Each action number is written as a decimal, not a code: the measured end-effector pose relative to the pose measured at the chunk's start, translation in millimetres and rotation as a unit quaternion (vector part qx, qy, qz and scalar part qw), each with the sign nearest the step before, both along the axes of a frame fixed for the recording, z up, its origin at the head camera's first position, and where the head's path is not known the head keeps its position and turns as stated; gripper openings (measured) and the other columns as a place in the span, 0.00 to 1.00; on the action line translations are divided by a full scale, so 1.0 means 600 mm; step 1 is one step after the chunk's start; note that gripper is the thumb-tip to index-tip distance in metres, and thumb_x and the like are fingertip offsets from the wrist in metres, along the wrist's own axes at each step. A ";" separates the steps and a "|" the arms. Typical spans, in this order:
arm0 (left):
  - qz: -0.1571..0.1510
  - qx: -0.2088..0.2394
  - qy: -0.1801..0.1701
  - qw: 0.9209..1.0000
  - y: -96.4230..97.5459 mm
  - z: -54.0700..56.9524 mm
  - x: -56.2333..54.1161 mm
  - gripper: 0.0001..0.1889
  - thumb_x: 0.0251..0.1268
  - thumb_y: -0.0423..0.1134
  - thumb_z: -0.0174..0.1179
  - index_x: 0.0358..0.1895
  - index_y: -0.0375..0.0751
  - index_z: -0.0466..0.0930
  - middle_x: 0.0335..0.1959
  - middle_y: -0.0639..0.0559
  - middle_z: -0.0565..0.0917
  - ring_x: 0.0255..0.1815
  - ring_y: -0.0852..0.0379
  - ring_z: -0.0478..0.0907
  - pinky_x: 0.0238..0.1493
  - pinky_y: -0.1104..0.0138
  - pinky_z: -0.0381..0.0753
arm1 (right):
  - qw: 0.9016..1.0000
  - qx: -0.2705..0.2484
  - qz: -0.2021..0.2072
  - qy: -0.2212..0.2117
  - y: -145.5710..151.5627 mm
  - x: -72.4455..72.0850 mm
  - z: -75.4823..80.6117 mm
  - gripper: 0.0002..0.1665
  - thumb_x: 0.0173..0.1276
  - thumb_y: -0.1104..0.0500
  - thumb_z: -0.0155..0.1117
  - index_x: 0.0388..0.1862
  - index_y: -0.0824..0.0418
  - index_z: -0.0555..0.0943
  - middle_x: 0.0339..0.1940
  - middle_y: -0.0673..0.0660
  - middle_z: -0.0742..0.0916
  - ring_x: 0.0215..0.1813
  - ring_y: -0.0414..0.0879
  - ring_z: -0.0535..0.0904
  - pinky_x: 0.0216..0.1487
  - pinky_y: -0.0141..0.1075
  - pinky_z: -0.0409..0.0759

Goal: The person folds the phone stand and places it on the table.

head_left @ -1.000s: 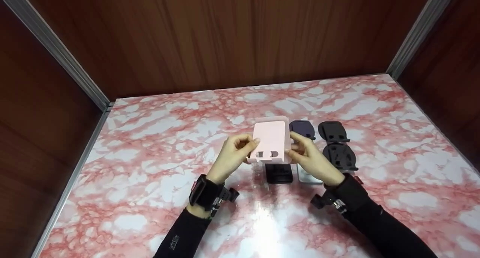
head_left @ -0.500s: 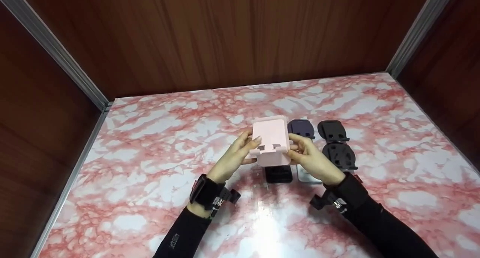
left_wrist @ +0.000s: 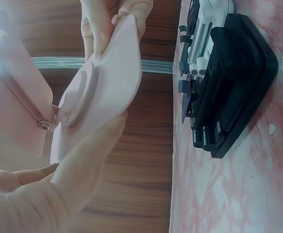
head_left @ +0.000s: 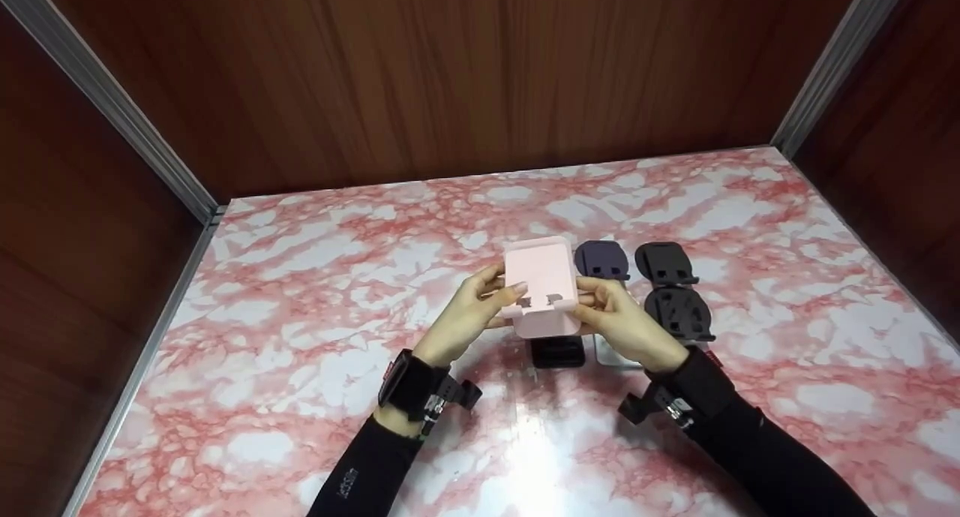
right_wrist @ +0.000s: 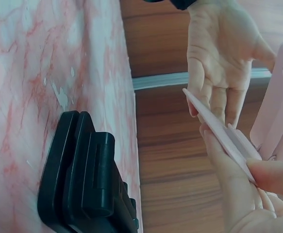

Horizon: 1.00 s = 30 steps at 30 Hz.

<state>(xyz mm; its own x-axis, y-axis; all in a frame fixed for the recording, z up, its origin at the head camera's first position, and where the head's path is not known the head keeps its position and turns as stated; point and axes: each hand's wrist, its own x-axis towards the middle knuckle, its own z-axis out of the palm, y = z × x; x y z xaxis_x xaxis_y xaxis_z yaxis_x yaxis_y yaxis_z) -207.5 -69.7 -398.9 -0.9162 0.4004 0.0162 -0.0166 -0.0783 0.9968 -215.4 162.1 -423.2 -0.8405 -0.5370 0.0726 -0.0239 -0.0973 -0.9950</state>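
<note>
Both hands hold a pink folding phone stand point(head_left: 541, 266) up over the table, its plate unfolded at an angle from the base. My left hand point(head_left: 469, 307) has its thumb on the front of the plate, near two cutouts, with the fingers behind and beside the base. On the other side my right hand point(head_left: 621, 318) grips the stand's right edge. The left wrist view shows the pink base point(left_wrist: 117, 92) with a raised round part and a hinge screw. In the right wrist view, my right thumb and fingers pinch the base point(right_wrist: 219, 128) edge.
Under the hands lie a black folded stand point(head_left: 557, 353) and a partly hidden white one point(head_left: 615, 353). To the right are a purple stand point(head_left: 602, 260), a dark grey stand point(head_left: 664, 263) and a black stand point(head_left: 679, 313). Brown wood panels point(head_left: 480, 74) enclose the marbled table point(head_left: 300, 337).
The pink stand's plate has swung away from its base, so its lip sits higher and the base shows below. Over the last half second the stand has dropped slightly.
</note>
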 end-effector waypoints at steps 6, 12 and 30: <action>0.018 0.001 0.006 1.000 0.005 -0.014 -0.006 0.30 0.68 0.37 0.61 0.69 0.30 0.63 0.51 0.36 0.77 0.49 0.45 0.80 0.47 0.56 0.83 | 0.999 -0.002 -0.003 -0.034 0.001 -0.001 0.000 0.30 0.74 0.70 0.52 0.70 0.78 0.57 0.52 0.67 0.83 0.51 0.54 0.83 0.50 0.44 0.82; 0.022 -0.009 -0.002 1.000 0.002 -0.012 -0.007 0.33 0.67 0.40 0.62 0.71 0.32 0.61 0.53 0.37 0.77 0.49 0.46 0.80 0.46 0.57 0.84 | 0.997 -0.018 0.028 -0.071 0.009 -0.002 0.011 0.25 0.77 0.69 0.45 0.69 0.77 0.60 0.54 0.63 0.83 0.51 0.51 0.82 0.49 0.40 0.82; 0.031 -0.032 0.024 0.999 0.008 -0.014 -0.005 0.29 0.64 0.36 0.65 0.66 0.32 0.68 0.47 0.40 0.81 0.43 0.49 0.82 0.43 0.61 0.85 | 0.994 0.029 0.026 -0.099 0.015 0.013 0.023 0.52 0.73 0.52 0.58 0.77 0.66 0.35 0.71 0.72 0.60 0.64 0.53 0.69 0.57 0.40 0.76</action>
